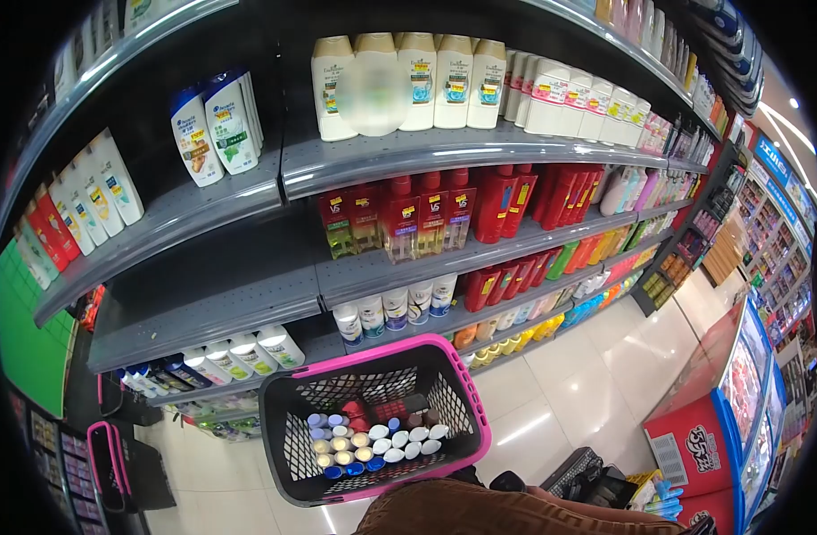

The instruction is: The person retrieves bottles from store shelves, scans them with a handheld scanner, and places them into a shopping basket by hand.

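Neither of my hands can be made out. A brown patterned piece of clothing (480, 513) crosses the bottom edge, with a small dark object (507, 481) beside it that I cannot identify. Just beyond the clothing is a black shopping basket with a pink rim (472, 392). Inside it, several bottles with white caps (417, 434) stand next to bottles with cream caps (341, 444). Blue-capped bottles (355, 467) line the near side, and red items (355, 415) lie toward the back.
Shelves (381, 160) ahead hold white gold-capped bottles (417, 85), red pump bottles (431, 214) and blue-and-white shampoo bottles (194, 134). Another pink-handled basket (110, 455) stands at left. A red-and-blue freezer (693, 446) is at right. Tiled floor (560, 401) runs between.
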`<control>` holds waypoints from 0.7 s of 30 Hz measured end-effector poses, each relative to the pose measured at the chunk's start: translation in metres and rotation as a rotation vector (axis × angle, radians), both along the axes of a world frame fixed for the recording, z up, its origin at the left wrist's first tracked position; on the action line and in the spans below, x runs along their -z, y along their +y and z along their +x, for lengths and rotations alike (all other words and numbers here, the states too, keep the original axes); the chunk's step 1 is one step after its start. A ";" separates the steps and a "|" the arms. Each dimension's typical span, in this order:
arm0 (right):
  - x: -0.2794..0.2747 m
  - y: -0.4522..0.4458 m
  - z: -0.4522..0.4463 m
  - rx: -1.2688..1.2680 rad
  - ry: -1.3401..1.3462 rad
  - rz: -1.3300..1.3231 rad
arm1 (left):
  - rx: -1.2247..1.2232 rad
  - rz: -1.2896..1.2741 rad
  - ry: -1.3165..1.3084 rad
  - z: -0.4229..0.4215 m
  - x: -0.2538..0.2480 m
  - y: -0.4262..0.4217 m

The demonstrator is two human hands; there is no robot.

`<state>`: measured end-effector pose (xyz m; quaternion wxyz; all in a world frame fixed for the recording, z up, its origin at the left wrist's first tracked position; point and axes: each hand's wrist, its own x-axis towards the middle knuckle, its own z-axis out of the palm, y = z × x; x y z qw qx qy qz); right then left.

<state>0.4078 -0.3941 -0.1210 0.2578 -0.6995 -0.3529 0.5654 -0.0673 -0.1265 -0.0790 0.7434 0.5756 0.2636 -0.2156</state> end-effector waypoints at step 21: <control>0.023 -0.033 0.014 0.031 -0.049 -0.059 | 0.162 0.211 0.101 0.032 -0.002 -0.015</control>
